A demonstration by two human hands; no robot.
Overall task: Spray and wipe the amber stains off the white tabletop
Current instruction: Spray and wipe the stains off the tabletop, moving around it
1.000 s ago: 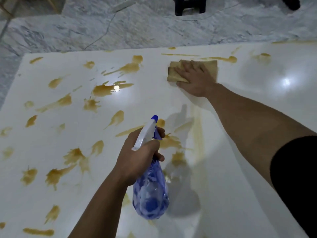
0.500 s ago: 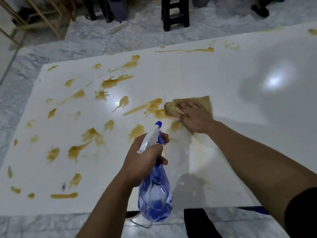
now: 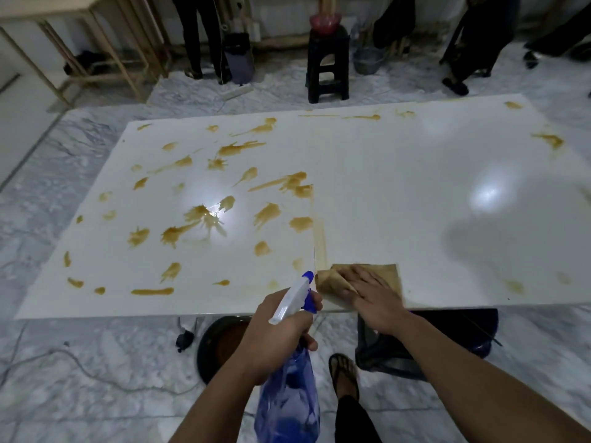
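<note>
Cloth now dragged back to the near edge of the white surface (image 3: 399, 193)

The right hand (image 3: 372, 290) lies flat, fingers spread, on the tan cloth (image 3: 332, 279), which has come from mid-surface half a second ago to the near rim, leaving a faint amber streak (image 3: 320, 231) behind it; the left hand (image 3: 281, 334) keeps its grip closed around the blue spray bottle (image 3: 289, 401), nozzle just beside the cloth; amber stains (image 3: 204, 215) crowd the left half, the right half mostly clean, and the view has pulled back to show the marble floor (image 3: 96, 378)
</note>
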